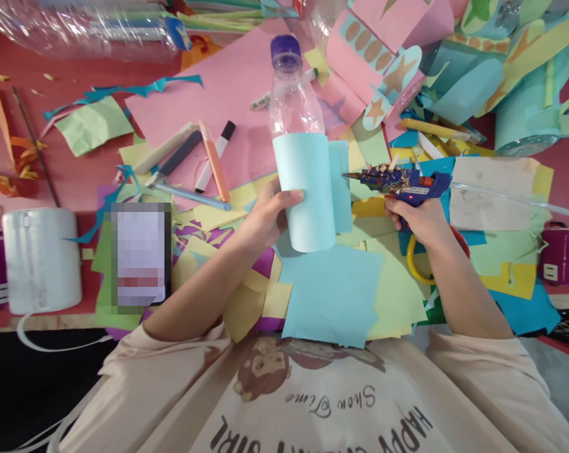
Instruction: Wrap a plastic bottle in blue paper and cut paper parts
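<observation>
My left hand (272,214) grips a clear plastic bottle (296,107) with a purple cap, its thumb across the light blue paper (307,195) wrapped around the lower body. A loose flap of that paper (341,189) sticks out on the bottle's right side. In my right hand (416,217) is a blue hot glue gun (407,184), a small red light showing on it. The nozzle points left, close to the paper flap; whether it touches cannot be told. Below the bottle lie light blue paper sheets (331,292).
Several markers (213,160) lie on pink paper (171,107) at left. A phone (140,258) and a white case (43,261) are farther left. Pink paper-covered pieces (364,56) stand at back right. Yellow-handled scissors (414,261) lie partly under my right arm.
</observation>
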`<action>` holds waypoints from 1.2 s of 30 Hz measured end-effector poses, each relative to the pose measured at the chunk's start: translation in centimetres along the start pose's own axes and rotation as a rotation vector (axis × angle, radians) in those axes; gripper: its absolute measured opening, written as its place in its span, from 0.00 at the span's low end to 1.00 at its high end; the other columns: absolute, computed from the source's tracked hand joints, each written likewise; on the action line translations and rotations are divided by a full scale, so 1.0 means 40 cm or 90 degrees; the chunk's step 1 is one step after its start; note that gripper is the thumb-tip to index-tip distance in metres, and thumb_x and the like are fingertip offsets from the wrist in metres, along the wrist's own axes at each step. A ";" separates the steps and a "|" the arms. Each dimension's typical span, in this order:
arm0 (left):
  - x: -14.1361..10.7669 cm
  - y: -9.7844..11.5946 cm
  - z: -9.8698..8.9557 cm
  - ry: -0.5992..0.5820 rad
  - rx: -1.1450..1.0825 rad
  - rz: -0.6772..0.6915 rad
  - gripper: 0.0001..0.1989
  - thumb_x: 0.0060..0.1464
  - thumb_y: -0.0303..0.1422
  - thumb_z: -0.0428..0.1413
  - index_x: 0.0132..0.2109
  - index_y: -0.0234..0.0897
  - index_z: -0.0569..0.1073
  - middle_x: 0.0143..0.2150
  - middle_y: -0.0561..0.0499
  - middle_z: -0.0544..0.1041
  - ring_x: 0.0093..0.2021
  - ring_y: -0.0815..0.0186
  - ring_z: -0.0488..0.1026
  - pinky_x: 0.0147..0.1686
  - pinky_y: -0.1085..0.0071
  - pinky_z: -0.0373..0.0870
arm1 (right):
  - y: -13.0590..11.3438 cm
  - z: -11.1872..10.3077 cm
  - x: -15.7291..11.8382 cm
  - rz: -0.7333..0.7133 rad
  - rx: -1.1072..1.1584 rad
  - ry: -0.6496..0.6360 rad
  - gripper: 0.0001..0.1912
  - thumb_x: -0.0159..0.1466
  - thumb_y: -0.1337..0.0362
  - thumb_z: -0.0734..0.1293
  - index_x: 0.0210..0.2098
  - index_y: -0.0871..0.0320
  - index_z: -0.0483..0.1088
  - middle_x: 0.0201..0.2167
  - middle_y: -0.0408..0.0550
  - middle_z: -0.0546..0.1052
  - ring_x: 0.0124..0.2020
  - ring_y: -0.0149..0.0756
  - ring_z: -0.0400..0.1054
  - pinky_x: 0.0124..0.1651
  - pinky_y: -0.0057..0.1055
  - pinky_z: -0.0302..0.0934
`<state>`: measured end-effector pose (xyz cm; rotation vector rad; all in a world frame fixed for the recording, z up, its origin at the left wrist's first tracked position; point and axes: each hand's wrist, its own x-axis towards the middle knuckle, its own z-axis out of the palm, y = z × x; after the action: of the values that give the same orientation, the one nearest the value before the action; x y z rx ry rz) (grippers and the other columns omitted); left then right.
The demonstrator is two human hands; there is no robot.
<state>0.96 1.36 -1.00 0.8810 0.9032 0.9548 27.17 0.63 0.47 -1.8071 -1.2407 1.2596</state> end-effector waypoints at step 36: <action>0.009 -0.011 -0.019 0.043 0.043 0.032 0.25 0.47 0.53 0.57 0.43 0.38 0.69 0.36 0.45 0.76 0.44 0.50 0.77 0.38 0.57 0.78 | -0.006 -0.001 -0.011 0.009 -0.071 -0.031 0.09 0.52 0.62 0.70 0.20 0.55 0.67 0.14 0.41 0.69 0.13 0.30 0.61 0.18 0.30 0.59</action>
<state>0.48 1.73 -1.75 0.9372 0.9787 1.0076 27.10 0.31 0.85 -1.8775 -1.3513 1.2718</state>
